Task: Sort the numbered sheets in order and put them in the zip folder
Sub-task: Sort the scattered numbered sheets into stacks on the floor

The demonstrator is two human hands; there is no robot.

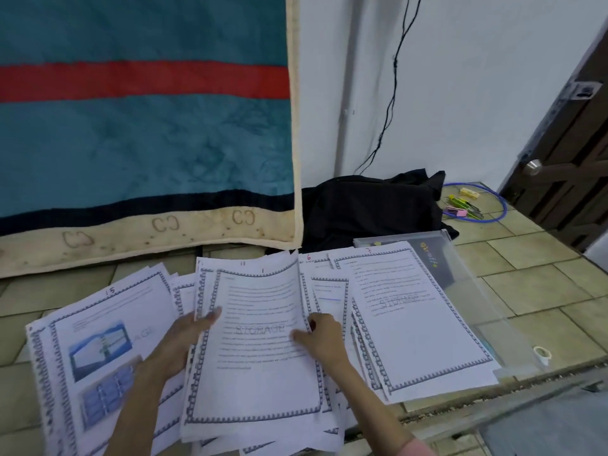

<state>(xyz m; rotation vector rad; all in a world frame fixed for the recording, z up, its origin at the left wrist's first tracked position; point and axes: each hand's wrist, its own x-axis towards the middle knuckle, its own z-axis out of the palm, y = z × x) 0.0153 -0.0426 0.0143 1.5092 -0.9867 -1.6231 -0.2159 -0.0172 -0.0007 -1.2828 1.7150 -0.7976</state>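
Numbered sheets lie fanned across the tiled floor (526,258), overlapping one another in loose piles. The left hand (184,337) grasps the left edge of the middle sheet (260,343) (marked 1 at its top, with a faint STORAGE watermark), fingers curled round the paper. The right hand (320,337) pinches the same sheet at its right edge, which lifts and curls upward. Left of it lies the sheet marked 15 (95,350), printed with pictures. To the right rests the sheet marked 7 (418,317), partly covering the clear zip folder (467,258), which lies flat toward the floor's far right. A black cloth (371,212) is heaped against the wall behind the folder.
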